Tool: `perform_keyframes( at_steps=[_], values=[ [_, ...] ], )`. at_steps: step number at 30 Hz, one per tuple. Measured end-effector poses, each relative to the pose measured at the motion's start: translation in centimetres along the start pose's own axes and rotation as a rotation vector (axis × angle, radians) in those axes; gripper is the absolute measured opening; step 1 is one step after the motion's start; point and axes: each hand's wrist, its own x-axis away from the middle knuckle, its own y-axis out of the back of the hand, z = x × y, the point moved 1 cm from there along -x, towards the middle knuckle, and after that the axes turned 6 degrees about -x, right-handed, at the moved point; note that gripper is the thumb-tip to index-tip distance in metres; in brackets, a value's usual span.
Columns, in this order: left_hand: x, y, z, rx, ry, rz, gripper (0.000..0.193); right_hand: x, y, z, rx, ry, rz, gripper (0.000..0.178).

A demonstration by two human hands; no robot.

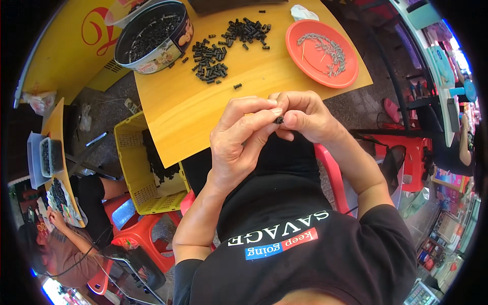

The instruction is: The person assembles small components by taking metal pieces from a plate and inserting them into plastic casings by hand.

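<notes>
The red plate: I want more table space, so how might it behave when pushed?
Broad and shallow, the red plate seems unlikely to tip. The small grey pieces in it look loose, so may slide if jolted.

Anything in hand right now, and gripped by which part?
A small black part, pinched at the fingertips of the left hand and right hand, which hide most of it; the gripped end cannot be told.

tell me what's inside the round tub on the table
Inside the round tub is a heap of small black pieces. They cover its bottom, so anything beneath the top layer cannot be seen.
</notes>
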Motion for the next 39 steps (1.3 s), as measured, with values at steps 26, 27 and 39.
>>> perform_keyframes(
  at_steps=[26, 27, 39],
  values=[
    [15.1, 22.2, 13.0, -0.636, 0.655, -0.463, 0.031, -12.8, 6.7, 1.7, 1.762, 0.428, -0.299, 0.016],
    [16.2, 22.8, 13.8, -0.718, 0.688, -0.456, 0.036, -13.4, 7.0, 1.5, 1.763, 0.427, -0.296, 0.016],
    [8.2, 15.5, 6.4, -0.583, 0.406, -0.482, 0.028, -12.0, 6.3, 1.3, 1.953, 0.416, -0.051, 0.013]
  ],
)
